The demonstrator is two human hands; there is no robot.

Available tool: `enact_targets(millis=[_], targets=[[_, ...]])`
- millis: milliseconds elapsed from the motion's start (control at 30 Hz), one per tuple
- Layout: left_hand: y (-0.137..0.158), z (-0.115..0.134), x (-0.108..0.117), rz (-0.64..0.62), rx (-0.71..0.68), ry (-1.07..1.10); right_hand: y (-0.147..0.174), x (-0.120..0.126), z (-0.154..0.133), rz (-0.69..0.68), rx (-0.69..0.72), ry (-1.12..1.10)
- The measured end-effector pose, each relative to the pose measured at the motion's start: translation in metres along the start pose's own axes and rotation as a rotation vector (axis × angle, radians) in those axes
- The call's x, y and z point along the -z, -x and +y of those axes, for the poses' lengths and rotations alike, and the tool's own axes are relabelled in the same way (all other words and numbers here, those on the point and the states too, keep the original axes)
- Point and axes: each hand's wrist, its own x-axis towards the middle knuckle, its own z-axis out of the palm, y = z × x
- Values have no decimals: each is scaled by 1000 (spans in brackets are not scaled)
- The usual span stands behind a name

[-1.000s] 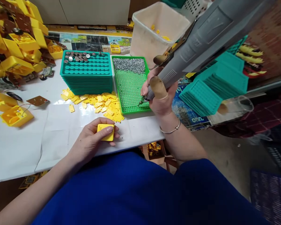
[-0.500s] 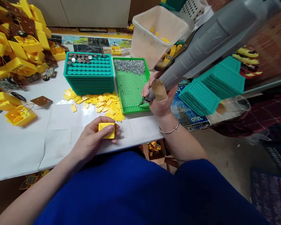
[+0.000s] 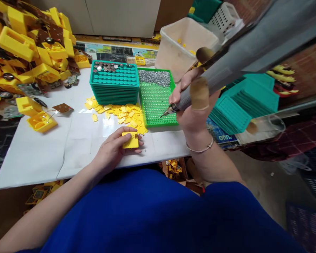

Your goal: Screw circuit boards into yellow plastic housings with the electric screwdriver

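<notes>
Between the thumb and fingers of my left hand (image 3: 115,144) is a small yellow plastic case (image 3: 131,140), held just above the table's front part. A face with small holes and a notch is turned up. My right hand (image 3: 197,102) is wrapped round a grey electric screwdriver (image 3: 218,72), whose tip points down to the left over the green perforated tray (image 3: 158,122). Many small silver screws (image 3: 155,77) lie heaped at the tray's far end. Small flat yellow plastic pieces (image 3: 129,114) are scattered left of the tray.
A stack of teal trays (image 3: 114,84) holds round metal parts on top. Yellow housings (image 3: 42,52) with wires pile up at the left. Behind the tray stands a whitish bin (image 3: 184,42). More teal trays (image 3: 234,109) stand at the right, beyond my right arm.
The yellow case has turned in my left hand, from a plain face to one with holes. The screwdriver tip is still over the tray. The whole view has shifted slightly.
</notes>
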Motion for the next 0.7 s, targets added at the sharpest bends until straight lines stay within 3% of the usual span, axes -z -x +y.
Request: enact_targets(millis=[100,200,367,500,700], targets=[[0,-1,-1,13,-2,24,9,-14,-31,-32,-21,-175],[0,-1,-2,22,-6,36,24,-28,-41,-146,26,-262],[0,-3,-1,-2,-21,31,41,-39,-34,-306,-30,60],[0,-3,-1,-11,-11,28,43,-40,-32,-497,98,296],[-2,-6,1,-31,-33,37,41,-41,-32,-522,122,260]])
